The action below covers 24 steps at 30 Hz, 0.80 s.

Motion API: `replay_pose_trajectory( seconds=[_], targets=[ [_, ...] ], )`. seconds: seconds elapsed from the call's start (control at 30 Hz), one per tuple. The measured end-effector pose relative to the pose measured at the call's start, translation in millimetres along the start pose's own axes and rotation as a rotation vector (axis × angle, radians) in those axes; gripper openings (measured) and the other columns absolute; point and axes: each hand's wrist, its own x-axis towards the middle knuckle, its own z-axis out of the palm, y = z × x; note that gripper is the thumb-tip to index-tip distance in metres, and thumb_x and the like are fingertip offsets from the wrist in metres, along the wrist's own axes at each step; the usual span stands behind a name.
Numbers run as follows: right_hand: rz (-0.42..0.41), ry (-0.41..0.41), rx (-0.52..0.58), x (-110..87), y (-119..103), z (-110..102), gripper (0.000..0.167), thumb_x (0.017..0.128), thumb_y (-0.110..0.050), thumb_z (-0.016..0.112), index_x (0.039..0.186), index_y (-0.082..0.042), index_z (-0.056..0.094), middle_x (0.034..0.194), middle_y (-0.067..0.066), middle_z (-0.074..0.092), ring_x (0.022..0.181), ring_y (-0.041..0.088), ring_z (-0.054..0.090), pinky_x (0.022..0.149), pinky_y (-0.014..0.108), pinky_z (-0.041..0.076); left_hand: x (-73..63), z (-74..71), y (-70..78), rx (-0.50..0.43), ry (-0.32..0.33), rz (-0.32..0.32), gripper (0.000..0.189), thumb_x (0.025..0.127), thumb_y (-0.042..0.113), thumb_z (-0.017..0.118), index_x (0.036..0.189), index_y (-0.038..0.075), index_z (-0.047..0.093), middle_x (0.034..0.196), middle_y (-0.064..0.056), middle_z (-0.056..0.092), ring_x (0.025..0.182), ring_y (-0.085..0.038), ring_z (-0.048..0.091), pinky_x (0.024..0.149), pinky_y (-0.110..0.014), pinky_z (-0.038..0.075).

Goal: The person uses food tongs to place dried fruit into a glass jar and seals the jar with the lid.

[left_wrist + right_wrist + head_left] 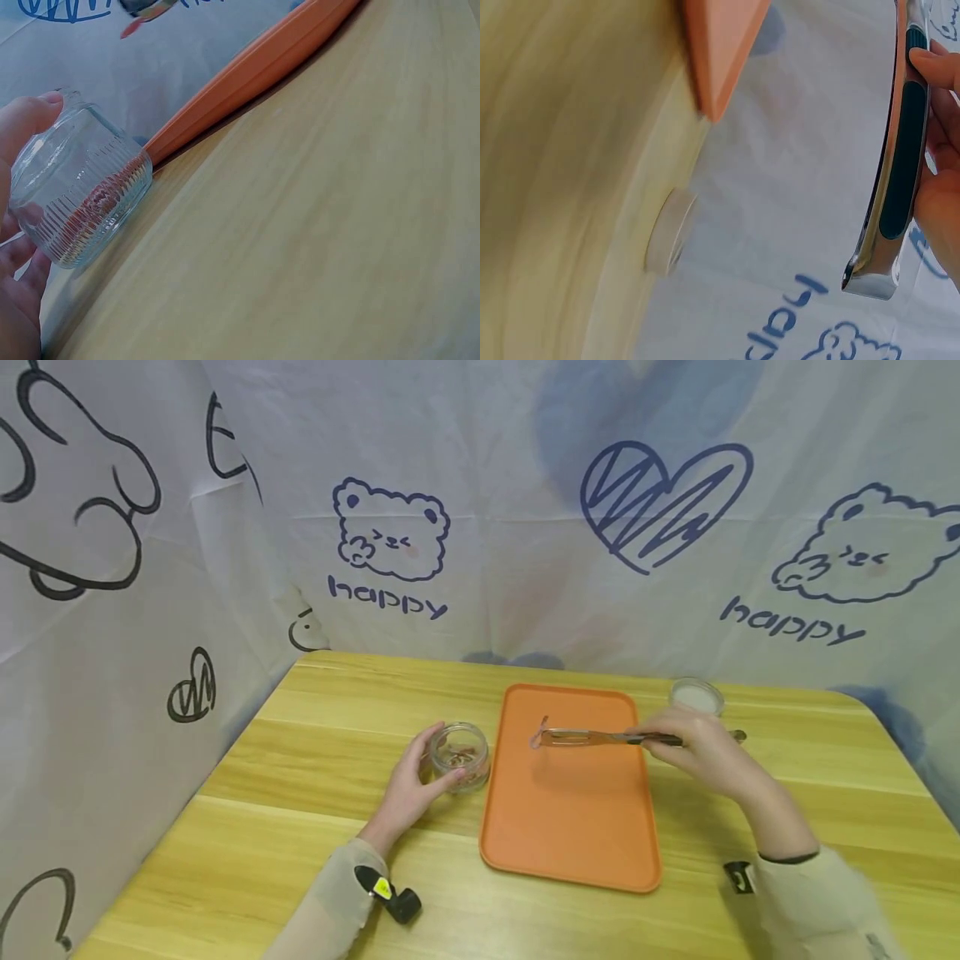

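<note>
My left hand (405,795) holds a clear glass jar (474,774) that stands upright on the table beside the tray, fingers and thumb around its wall. Small thin pieces, reddish and pale, lie at the bottom of the ribbed jar (90,157); their kind is hard to tell. With its thumb and fingers, my right hand (697,745) grips metal tongs (588,737) with dark green handle inserts. At the tongs' tips, above the orange tray (577,835), hangs a thin pinkish, loop-like piece (536,741). The right wrist view shows the tongs' rear end (874,281).
A shallow round lid (696,697) lies at the back right, behind my right hand. The tray's low rim stands close to the jar on its right. A printed cloth (517,568) hangs behind the wooden table (300,760) and along its left side.
</note>
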Motion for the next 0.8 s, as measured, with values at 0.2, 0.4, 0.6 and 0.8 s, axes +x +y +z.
replay_pose_trajectory(
  seconds=[0.2,0.4,0.6,0.8],
  targets=[
    [0.004,-0.02,0.05,22.6,-10,10,0.028,0.081,0.008,0.07,0.103,-0.009,0.073,0.094,-0.003,0.067,0.079,0.008,0.054,0.061,0.025,0.048,1.6,0.1,-3.3,0.001,0.001,-0.009,0.074,0.085,0.015,0.074,0.145,0.001,0.034,0.143,-0.018,0.04,0.131,-0.033,0.039,0.111,-0.047,0.028],
    [-0.023,-0.044,0.055,45.5,-21,23,0.026,0.081,0.007,0.07,0.102,-0.008,0.074,0.089,-0.001,0.066,0.08,0.014,0.054,0.062,0.03,0.046,8.5,2.2,-30.1,-0.008,0.017,-0.013,0.077,0.083,0.019,0.076,0.147,0.01,0.035,0.144,-0.014,0.04,0.132,-0.031,0.038,0.111,-0.047,0.028],
    [-0.048,-0.057,0.067,61.3,-31,35,0.023,0.083,0.005,0.069,0.102,-0.007,0.074,0.091,0.0,0.067,0.083,0.017,0.056,0.065,0.034,0.046,8.8,2.7,-36.1,-0.004,0.024,-0.004,0.074,0.083,0.025,0.076,0.145,0.016,0.037,0.143,-0.008,0.042,0.13,-0.024,0.041,0.111,-0.043,0.029],
    [-0.047,-0.08,0.043,69.8,-38,46,0.023,0.083,0.003,0.071,0.102,-0.009,0.074,0.093,-0.001,0.068,0.086,0.018,0.056,0.068,0.033,0.048,8.4,3.2,-34.4,-0.002,0.029,0.006,0.074,0.083,0.026,0.076,0.145,0.017,0.037,0.143,-0.007,0.043,0.13,-0.024,0.041,0.111,-0.043,0.03]
  ],
)
